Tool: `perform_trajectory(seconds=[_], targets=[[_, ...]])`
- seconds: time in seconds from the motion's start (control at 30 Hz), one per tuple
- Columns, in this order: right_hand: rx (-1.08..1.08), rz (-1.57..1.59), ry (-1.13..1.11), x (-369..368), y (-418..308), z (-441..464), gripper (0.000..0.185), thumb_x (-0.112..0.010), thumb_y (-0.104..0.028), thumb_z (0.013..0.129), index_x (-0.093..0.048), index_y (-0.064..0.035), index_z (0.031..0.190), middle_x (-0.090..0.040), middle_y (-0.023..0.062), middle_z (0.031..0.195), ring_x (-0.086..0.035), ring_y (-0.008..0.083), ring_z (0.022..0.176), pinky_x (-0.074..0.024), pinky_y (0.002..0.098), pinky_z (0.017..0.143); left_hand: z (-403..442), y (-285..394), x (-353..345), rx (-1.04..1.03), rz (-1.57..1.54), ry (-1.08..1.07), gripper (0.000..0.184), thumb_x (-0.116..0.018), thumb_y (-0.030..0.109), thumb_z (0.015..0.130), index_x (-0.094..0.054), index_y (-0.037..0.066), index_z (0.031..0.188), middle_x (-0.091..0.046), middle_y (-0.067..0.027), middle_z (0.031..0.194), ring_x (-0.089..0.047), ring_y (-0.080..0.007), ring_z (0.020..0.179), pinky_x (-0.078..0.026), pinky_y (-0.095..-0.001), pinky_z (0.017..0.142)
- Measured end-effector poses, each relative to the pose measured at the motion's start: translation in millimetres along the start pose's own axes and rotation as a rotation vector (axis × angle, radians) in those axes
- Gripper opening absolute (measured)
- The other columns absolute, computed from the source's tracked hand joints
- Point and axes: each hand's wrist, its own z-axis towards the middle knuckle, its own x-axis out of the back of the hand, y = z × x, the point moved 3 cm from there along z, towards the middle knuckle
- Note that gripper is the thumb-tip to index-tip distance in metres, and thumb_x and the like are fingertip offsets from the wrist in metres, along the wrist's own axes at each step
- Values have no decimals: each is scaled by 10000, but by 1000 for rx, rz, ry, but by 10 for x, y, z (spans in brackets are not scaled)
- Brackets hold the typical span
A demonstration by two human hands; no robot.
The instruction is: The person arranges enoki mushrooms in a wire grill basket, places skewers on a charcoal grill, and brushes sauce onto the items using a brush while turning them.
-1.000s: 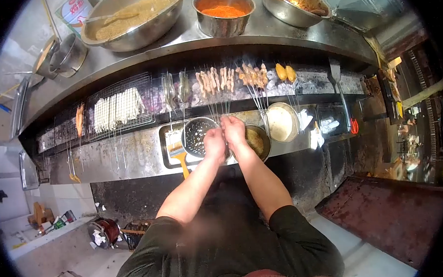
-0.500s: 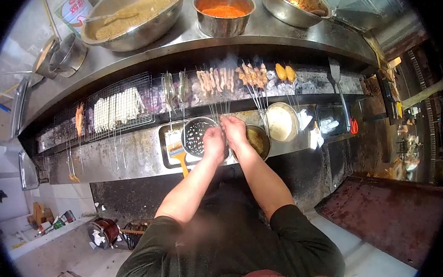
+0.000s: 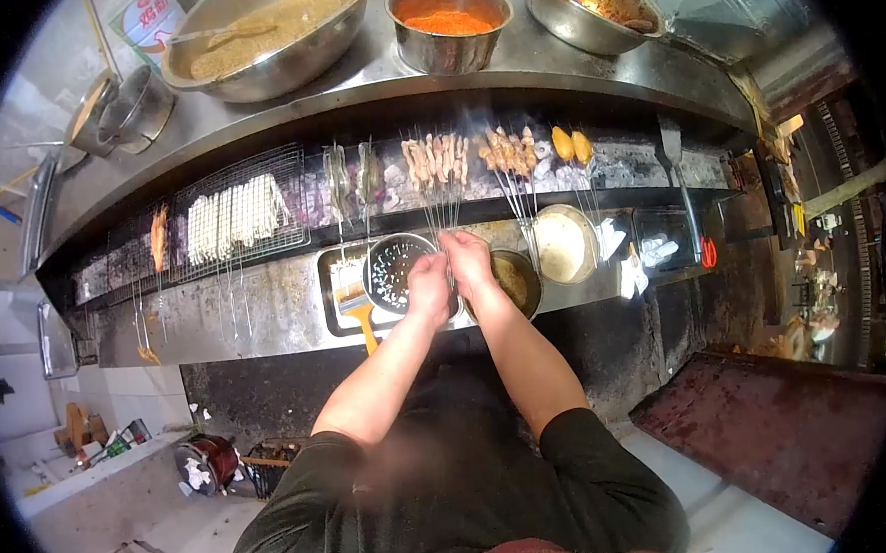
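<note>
Pale meat skewers lie over the coals of the long grill, bunched side by side. Their metal sticks run down to my right hand, whose fingers are closed round the ends. My left hand is closed beside it, over the right edge of a dark pot with white bits; what its fingers hold is hidden. Browner meat skewers lie just right of the pale ones. A brush with an orange handle rests on a metal tray left of my hands.
Above the grill stand a large basin, a pot of red powder and another basin. A wire rack holds white food at left. Right of my hands are a bowl of pale liquid and a spatula.
The pale skewers, spread in two groups before, are now drawn together into one bunch. My hands have barely moved.
</note>
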Motion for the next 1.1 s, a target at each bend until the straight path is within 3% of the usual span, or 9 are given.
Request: perform_trajectory(seconds=[0.17,0.27,0.37,0.5,0.6,0.83,1.1], targets=[[-14,12,-8,25,53,44,141,-627,-134,895,-609,-63,775,-574,-16,670,-482,68,543,-377,230,483,1,-6,25,13,-80,13,166,-510,163,975,-551,44,866,-530,-8,739,-458,-109,649,-406,-258,605],[-22,19,11,6,26,6,147,-626,-137,895,-600,-65,769,-562,-23,659,-469,65,534,-370,234,476,-55,73,12,15,28,36,166,-505,157,976,-551,54,854,-516,4,709,-440,-99,615,-387,-247,577],[-40,13,27,-48,-78,-103,151,-628,-143,894,-595,-68,768,-548,-30,644,-448,61,528,-358,236,473,-40,43,-16,-7,-96,41,166,-503,159,975,-555,65,849,-507,12,691,-432,-91,595,-370,-234,551],[-29,23,39,-78,-82,-117,154,-626,-139,891,-592,-70,757,-531,-35,629,-425,57,535,-344,241,485,-174,182,-53,-11,-133,52,127,-530,138,940,-564,29,887,-532,11,709,-458,-79,610,-381,-232,555],[41,-54,34,-57,-31,-41,160,-628,-134,882,-588,-73,740,-525,-37,633,-416,57,547,-334,246,497,-163,185,-12,-8,-95,98,165,-538,174,958,-562,81,824,-494,27,656,-421,-75,544,-348,-215,493],[50,-49,58,-72,-75,-81,173,-644,-147,871,-589,-73,724,-532,-33,652,-425,58,569,-329,244,504,-36,100,-9,-82,-48,42,118,-575,141,921,-593,27,894,-544,16,739,-456,-75,633,-386,-234,571],[33,-3,43,-80,-72,-71,190,-641,-141,874,-570,-86,707,-506,-42,625,-409,55,543,-321,239,490,-132,266,-61,12,32,19,111,-568,141,922,-578,33,903,-540,17,720,-462,-77,625,-386,-232,569]])
